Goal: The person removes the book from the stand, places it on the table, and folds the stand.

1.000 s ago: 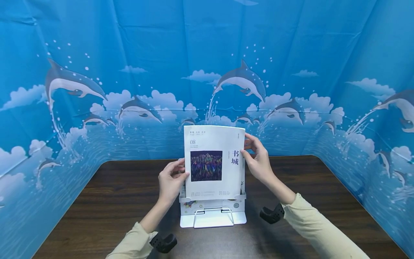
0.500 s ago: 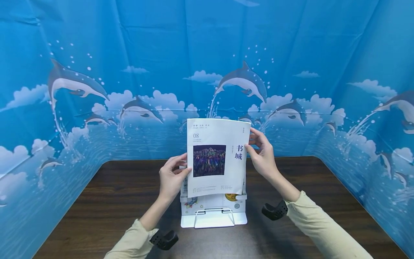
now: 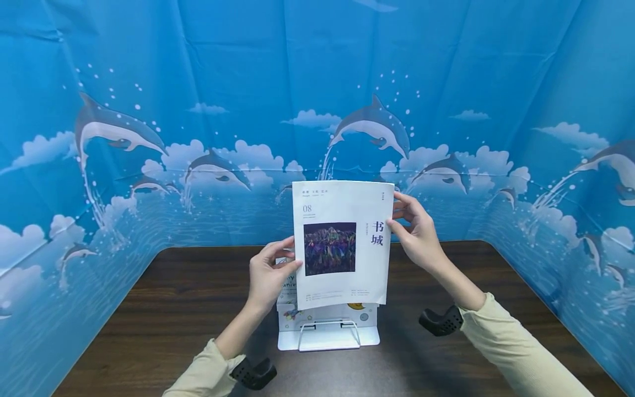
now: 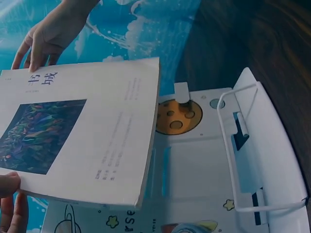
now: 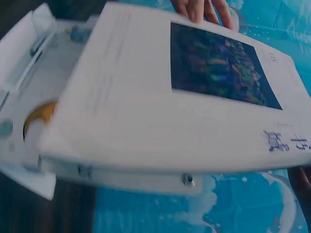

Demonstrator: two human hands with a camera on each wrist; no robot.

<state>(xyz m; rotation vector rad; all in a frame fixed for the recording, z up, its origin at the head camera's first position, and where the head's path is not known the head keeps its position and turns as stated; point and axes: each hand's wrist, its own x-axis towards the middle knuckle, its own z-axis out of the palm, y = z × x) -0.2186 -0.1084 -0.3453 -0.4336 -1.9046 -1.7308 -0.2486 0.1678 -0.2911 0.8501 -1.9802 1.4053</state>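
Both hands hold a white magazine [image 3: 342, 242] upright between them, its dark square picture facing me. My left hand [image 3: 268, 273] pinches the left edge with the thumb in front and fingers behind. Higher up, my right hand [image 3: 419, 231] pinches the right edge the same way. Behind the magazine stands a white book stand [image 3: 329, 333] printed with planets and stars, with a wire support at its foot. In the left wrist view the magazine [image 4: 112, 141] is apart from the stand's clip [image 4: 182, 92]. Most of the stand's upper panel is hidden behind the magazine.
A dark wooden table [image 3: 173, 309] lies under the stand. Blue cloth [image 3: 228, 82] with dolphins and clouds surrounds its back and sides. Black wrist mounts [image 3: 254, 374] hang under both sleeves.
The magazine has come up off the stand's clips and toward me, shifting to the right. Both hands have moved along with it, still pinching its edges.
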